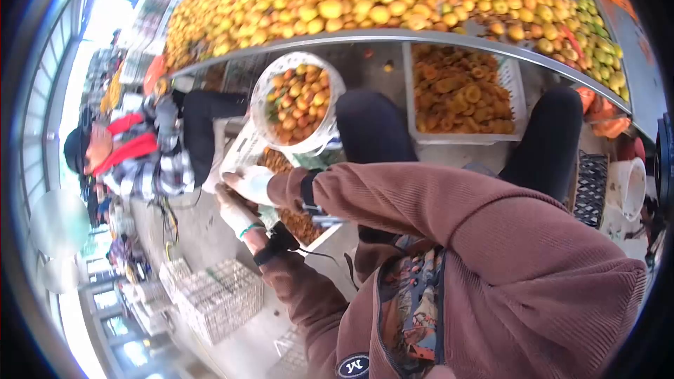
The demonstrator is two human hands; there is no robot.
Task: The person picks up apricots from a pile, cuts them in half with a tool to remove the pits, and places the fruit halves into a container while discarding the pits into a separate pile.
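Both my hands, in pale gloves, are close together at the left, over a white crate (324, 236) of orange-brown halved fruit. My right hand (250, 184) reaches across my body and overlaps the crate's upper left side. Just below it, my left hand (237, 212) points upward with its fingertips near the right hand. The fingers of both hands are blurred, and I cannot tell whether they hold anything. Beyond them stands a round white basket (258, 109) of whole orange-red fruit. Another white crate (521, 98) of halved fruit lies between my knees.
A metal-edged table (365, 36) heaped with yellow-orange fruit (330, 0) spans the top. At the left sits a person (151, 147) in a checked top. Stacked pale crates (217, 295) stand lower left. A white bucket (626, 188) and an orange bag (605, 116) are at the right.
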